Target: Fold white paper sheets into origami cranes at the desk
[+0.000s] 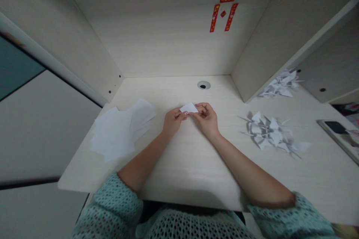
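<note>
My left hand (173,120) and my right hand (206,118) meet over the middle of a pale wooden desk (185,160). Both pinch a small folded piece of white paper (188,108), held between their fingertips just above the desk. The left fingers grip its left end, the right fingers curl round its right end. Both forearms are bare, with teal knitted sleeves near the elbows.
A loose stack of white paper sheets (119,130) lies at the left. A pile of folded white paper cranes (269,131) lies at the right, another pile (280,84) further back. A cable hole (203,85) is at the desk's rear. A phone (336,127) lies far right.
</note>
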The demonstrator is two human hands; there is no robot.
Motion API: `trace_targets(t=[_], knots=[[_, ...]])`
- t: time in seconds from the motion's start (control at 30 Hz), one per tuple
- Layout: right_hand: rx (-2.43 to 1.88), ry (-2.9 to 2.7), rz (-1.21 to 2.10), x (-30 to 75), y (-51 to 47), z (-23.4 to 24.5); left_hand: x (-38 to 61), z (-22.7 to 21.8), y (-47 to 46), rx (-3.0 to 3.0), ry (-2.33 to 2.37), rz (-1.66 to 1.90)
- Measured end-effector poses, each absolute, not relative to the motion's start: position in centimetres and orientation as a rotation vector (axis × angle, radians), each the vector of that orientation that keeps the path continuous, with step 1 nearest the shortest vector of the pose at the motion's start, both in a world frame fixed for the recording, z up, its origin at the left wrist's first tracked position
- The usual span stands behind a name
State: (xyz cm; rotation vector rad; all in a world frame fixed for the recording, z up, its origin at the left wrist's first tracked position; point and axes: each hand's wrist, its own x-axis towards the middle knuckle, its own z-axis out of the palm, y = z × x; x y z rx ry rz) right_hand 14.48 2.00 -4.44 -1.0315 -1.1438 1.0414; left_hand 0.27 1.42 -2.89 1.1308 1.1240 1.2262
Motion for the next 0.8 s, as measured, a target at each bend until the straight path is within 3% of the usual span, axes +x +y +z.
trace_targets(t=[0.4, 0.8], knots=[[-0.941, -1.171, 1.312, 15.7, 2.4, -4.0, 0.0, -3.3, 2.1, 1.052, 1.106, 1.317], [-0.999, -1.239, 0.994, 15.3, 2.8, -5.2, 0.8, -3.1, 1.9, 1.154, 1.084, 1.301]])
